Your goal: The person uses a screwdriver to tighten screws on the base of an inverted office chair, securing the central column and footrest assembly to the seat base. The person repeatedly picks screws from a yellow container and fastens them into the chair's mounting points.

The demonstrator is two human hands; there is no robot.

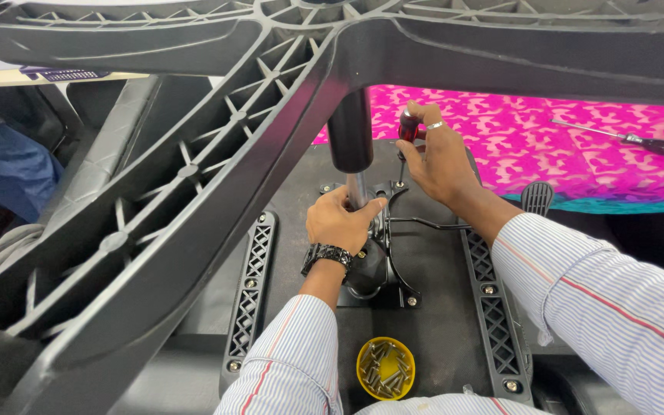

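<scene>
— Head view: what are your hands on?

— Your left hand (pixel 337 223) has its fingers closed around the chrome gas-lift column (pixel 356 188), at the black mechanism plate (pixel 382 253) on the upturned seat underside (pixel 432 323). Your right hand (pixel 439 157) grips the red-handled screwdriver (pixel 407 131), held upright with its tip at a screw on the plate's far corner.

— And around them?

— The grey star base (pixel 194 169) looms over the seat. A yellow cup of screws (pixel 385 368) sits on the seat near you. A second screwdriver (pixel 624 138) lies well apart on the pink cloth (pixel 547 154).
</scene>
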